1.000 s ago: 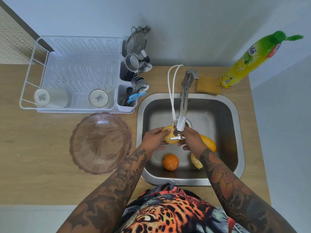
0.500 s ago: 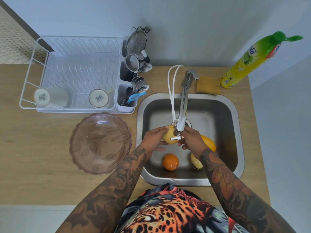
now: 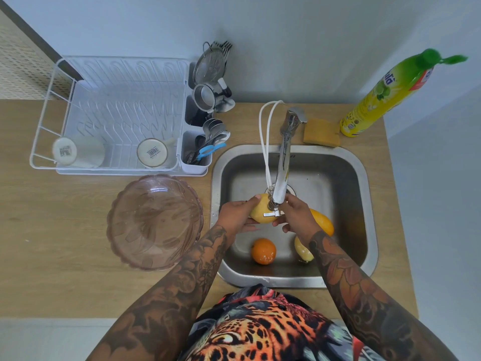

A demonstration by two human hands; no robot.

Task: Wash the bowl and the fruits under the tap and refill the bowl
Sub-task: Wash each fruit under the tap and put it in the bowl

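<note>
Barely shifted, both hands' grip holds the yellow fruit (image 3: 260, 212) under the tap (image 3: 282, 173), long axis slanting up-left.

- green and yellow bottle (image 3: 389, 91), upper right of the frame: blue brand lettering, too tilted to read
- two mugs (image 3: 78, 151) (image 3: 153, 152), left: barcode stickers underneath, print too small
</note>
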